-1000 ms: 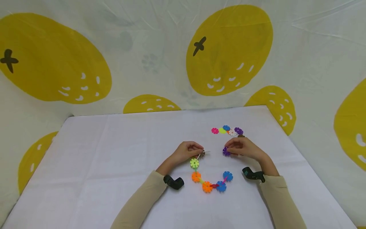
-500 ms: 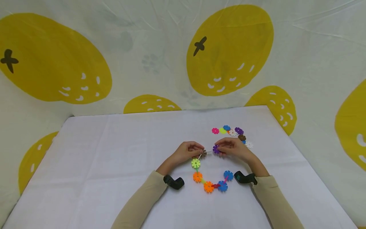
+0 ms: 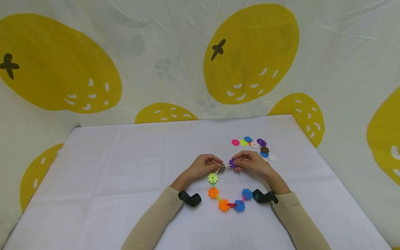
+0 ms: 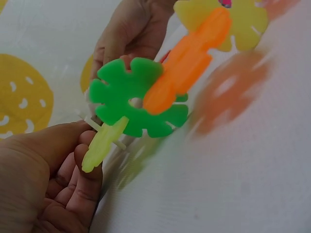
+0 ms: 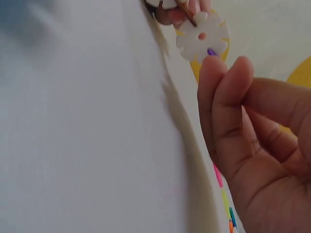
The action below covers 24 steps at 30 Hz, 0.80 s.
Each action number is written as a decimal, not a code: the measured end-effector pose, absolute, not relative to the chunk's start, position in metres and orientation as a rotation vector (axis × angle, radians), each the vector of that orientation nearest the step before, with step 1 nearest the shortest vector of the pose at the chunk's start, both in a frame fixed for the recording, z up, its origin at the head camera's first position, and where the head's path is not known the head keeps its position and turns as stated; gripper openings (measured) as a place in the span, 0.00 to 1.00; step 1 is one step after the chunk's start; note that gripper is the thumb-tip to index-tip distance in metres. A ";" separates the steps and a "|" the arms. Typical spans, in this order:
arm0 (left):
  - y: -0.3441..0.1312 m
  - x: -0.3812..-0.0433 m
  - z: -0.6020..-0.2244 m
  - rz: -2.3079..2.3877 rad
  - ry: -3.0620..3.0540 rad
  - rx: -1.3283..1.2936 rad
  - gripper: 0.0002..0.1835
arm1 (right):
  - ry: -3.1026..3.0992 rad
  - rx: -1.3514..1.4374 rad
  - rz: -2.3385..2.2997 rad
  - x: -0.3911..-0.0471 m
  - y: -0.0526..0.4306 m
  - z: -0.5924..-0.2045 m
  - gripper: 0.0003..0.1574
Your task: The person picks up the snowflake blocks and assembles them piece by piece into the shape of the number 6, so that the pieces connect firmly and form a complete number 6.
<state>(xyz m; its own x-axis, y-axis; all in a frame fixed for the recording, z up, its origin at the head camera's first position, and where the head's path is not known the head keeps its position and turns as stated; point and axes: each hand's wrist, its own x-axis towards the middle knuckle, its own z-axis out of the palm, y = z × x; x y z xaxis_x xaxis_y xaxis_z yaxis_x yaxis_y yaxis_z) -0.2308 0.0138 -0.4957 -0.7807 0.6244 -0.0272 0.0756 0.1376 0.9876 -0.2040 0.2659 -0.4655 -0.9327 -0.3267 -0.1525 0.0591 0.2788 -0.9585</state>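
Observation:
A curved chain of slotted snowflake discs lies between my hands in the head view, with yellow-green (image 3: 213, 178), orange (image 3: 223, 205) and blue (image 3: 239, 206) discs linked edge to edge. My left hand (image 3: 207, 165) pinches the chain's upper end at the brown disc (image 3: 222, 168). Thumb and finger of my right hand (image 3: 252, 163) pinch a purple disc (image 3: 232, 163). In the right wrist view, the purple tip (image 5: 211, 51) meets the rim of the chain's white disc (image 5: 202, 37); fingers hide most of the purple one. A green disc (image 4: 114, 90) fills the left wrist view's middle.
Loose snowflake discs lie in an arc beyond my right hand, among them a pink one (image 3: 235, 142), a brown one (image 3: 264, 149) and a white one (image 3: 273, 158). They rest on a white-covered table (image 3: 125, 180), backed by a printed cloth (image 3: 175, 45).
My right hand has moved left with the purple disc, bringing it to the white disc at the chain's end. My left hand stays in place; the chain's lower part has shifted slightly.

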 end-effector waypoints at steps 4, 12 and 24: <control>0.014 -0.231 -0.496 1.719 1.985 0.656 0.12 | 2.168 -0.145 -1.755 -0.204 0.262 -0.465 0.18; 0.018 -0.230 -0.496 1.746 1.959 0.619 0.12 | 2.010 -0.106 -1.855 -0.200 0.264 -0.465 0.11; 0.015 -0.231 -0.496 1.719 1.980 0.644 0.11 | 2.039 -0.195 -1.857 -0.202 0.261 -0.465 0.14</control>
<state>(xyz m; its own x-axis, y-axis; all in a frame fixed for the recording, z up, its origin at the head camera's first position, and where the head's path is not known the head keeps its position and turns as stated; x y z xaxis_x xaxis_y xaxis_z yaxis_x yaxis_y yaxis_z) -0.2311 0.0153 -0.4961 -0.7955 0.6054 -0.0242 0.0611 0.1199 0.9909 -0.2022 0.2608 -0.4648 -0.9203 -0.3474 -0.1799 0.1468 0.1197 -0.9819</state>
